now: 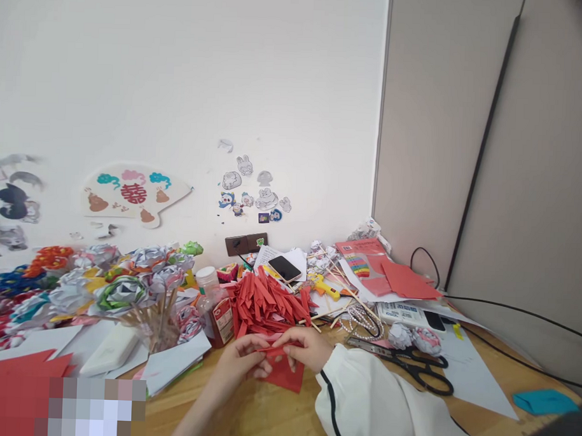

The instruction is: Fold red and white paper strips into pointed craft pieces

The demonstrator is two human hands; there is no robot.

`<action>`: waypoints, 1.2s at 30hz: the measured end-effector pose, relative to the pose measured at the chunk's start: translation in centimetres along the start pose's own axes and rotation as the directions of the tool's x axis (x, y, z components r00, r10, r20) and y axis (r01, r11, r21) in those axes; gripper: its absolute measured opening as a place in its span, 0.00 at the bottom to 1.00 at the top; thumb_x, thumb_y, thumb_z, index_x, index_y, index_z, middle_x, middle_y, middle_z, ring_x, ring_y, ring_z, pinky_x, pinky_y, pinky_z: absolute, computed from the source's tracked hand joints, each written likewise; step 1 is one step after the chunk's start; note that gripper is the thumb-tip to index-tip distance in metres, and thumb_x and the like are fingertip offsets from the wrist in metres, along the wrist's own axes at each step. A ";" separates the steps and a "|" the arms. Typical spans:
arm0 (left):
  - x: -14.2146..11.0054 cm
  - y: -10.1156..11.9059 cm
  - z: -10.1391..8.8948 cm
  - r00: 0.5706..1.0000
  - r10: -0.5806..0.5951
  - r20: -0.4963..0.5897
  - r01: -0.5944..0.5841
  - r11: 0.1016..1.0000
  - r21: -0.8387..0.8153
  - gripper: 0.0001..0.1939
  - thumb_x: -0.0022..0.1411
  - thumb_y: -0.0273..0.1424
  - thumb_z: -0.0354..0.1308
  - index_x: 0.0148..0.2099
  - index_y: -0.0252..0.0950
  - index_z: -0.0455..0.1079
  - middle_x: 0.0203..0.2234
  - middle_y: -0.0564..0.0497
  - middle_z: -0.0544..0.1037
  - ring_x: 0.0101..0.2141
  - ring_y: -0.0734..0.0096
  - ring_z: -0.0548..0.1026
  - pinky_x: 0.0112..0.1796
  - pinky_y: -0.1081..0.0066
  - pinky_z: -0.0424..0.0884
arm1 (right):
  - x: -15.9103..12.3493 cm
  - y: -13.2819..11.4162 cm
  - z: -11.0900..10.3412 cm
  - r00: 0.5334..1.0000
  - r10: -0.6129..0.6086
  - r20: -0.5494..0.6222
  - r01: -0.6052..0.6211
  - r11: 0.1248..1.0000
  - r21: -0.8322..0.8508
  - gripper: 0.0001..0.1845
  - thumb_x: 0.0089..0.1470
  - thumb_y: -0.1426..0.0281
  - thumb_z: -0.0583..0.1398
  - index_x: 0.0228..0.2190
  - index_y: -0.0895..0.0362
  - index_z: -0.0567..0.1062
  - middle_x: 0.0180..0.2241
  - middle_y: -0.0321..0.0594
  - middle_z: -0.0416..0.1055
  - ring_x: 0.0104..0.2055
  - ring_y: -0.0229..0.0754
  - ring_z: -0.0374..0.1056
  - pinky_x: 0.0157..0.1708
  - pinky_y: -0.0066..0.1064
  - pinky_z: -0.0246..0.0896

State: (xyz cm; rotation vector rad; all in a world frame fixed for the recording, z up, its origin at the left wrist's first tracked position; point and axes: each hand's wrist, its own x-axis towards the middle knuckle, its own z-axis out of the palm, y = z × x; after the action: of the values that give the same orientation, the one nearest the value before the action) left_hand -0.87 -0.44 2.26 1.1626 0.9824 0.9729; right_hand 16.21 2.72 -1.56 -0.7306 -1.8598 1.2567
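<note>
In the head view, my left hand (244,359) and my right hand (308,347) meet above the front of the wooden table (260,420). Both pinch a piece of red paper (273,349) between thumb and fingers, with its edge partly hidden by the fingertips. Below them shows a square of red paper (285,375); whether it joins the held piece I cannot tell. Just behind my hands lies a heap of folded red paper strips (259,299). A brown-red bottle with a white cap (220,320) stands left of the heap.
Crumpled paper flowers (123,293) on sticks crowd the left, near a white box (109,350) and paper sheets (176,363). A phone (285,268) and a yellow glue gun (327,287) lie behind. Black-handled scissors (426,374) and a blue packet (545,401) are at right.
</note>
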 end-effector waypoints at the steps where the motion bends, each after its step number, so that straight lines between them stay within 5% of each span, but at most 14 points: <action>1: -0.1 0.1 0.0 1.000 -0.008 -0.013 0.008 1.000 -0.007 0.08 0.41 0.27 0.59 0.26 0.32 0.63 0.12 0.54 0.74 0.16 0.76 0.72 0.20 0.78 0.66 | 0.0 -0.1 0.0 1.000 0.003 0.005 -0.003 1.000 0.004 0.13 0.46 0.74 0.52 0.36 0.58 0.70 0.16 0.30 0.62 0.17 0.29 0.60 0.18 0.21 0.57; 6: -0.5 0.2 0.2 0.994 -0.067 -0.088 0.058 0.993 -0.099 0.06 0.40 0.25 0.59 0.25 0.32 0.65 0.14 0.51 0.76 0.17 0.77 0.72 0.21 0.80 0.67 | -0.2 -0.6 0.0 1.000 -0.002 0.022 0.004 0.998 -0.063 0.13 0.46 0.72 0.53 0.36 0.58 0.70 0.19 0.33 0.64 0.18 0.30 0.60 0.19 0.22 0.58; 12: -0.5 -0.3 0.0 0.986 -0.114 -0.119 0.092 0.979 -0.180 0.08 0.40 0.25 0.60 0.27 0.32 0.67 0.17 0.50 0.77 0.22 0.75 0.74 0.26 0.79 0.68 | -0.5 -1.7 -0.1 0.973 -0.231 0.015 0.214 0.872 -0.441 0.14 0.41 0.73 0.57 0.35 0.56 0.71 0.33 0.40 0.70 0.34 0.38 0.65 0.35 0.28 0.58; 17: 0.0 -0.2 0.2 0.993 -0.060 -0.099 0.066 0.996 0.054 0.14 0.35 0.31 0.63 0.27 0.32 0.66 0.14 0.52 0.75 0.18 0.73 0.72 0.24 0.75 0.67 | -0.6 -1.6 -0.2 0.973 -0.219 0.070 0.221 0.803 -0.553 0.12 0.48 0.72 0.52 0.36 0.58 0.69 0.33 0.40 0.70 0.34 0.37 0.65 0.34 0.25 0.57; 22: 0.0 0.2 0.4 0.991 0.117 -0.063 -0.087 0.930 0.358 0.13 0.43 0.38 0.57 0.25 0.32 0.66 0.11 0.53 0.74 0.15 0.73 0.70 0.21 0.74 0.66 | -0.7 -1.6 -0.4 0.988 -0.150 0.040 0.144 0.789 -0.597 0.11 0.49 0.73 0.49 0.34 0.57 0.68 0.28 0.36 0.71 0.26 0.34 0.65 0.28 0.23 0.57; 30: -0.3 0.2 0.1 0.976 0.218 -0.005 -0.186 0.843 0.504 0.13 0.50 0.38 0.49 0.21 0.35 0.60 0.13 0.56 0.69 0.14 0.74 0.68 0.18 0.76 0.62 | -0.4 -1.6 -1.3 0.998 -0.062 0.019 0.063 0.845 -0.531 0.09 0.49 0.67 0.52 0.27 0.57 0.69 0.17 0.32 0.69 0.17 0.32 0.61 0.19 0.21 0.53; 32: -0.5 0.2 0.2 0.964 0.264 0.035 -0.232 0.771 0.593 0.12 0.52 0.36 0.47 0.22 0.35 0.60 0.14 0.56 0.69 0.16 0.74 0.68 0.19 0.76 0.62 | -0.4 -1.5 -1.4 0.997 -0.080 -0.025 0.051 0.814 -0.578 0.09 0.47 0.66 0.53 0.24 0.57 0.70 0.15 0.32 0.67 0.18 0.33 0.60 0.20 0.21 0.52; 36: -1.1 0.3 0.6 0.919 0.373 0.128 -0.309 0.478 0.823 0.09 0.52 0.34 0.47 0.24 0.37 0.65 0.19 0.53 0.71 0.22 0.71 0.68 0.23 0.76 0.59 | -0.4 -1.3 -1.1 0.990 -0.143 0.010 0.115 0.744 -0.658 0.07 0.46 0.68 0.55 0.25 0.57 0.70 0.20 0.34 0.67 0.23 0.34 0.61 0.22 0.22 0.51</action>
State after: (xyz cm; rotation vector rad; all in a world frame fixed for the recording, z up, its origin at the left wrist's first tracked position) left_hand -0.66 -1.64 2.70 2.2308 1.3644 0.8471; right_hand 17.29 2.55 -0.20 -0.9554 -2.2914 0.4547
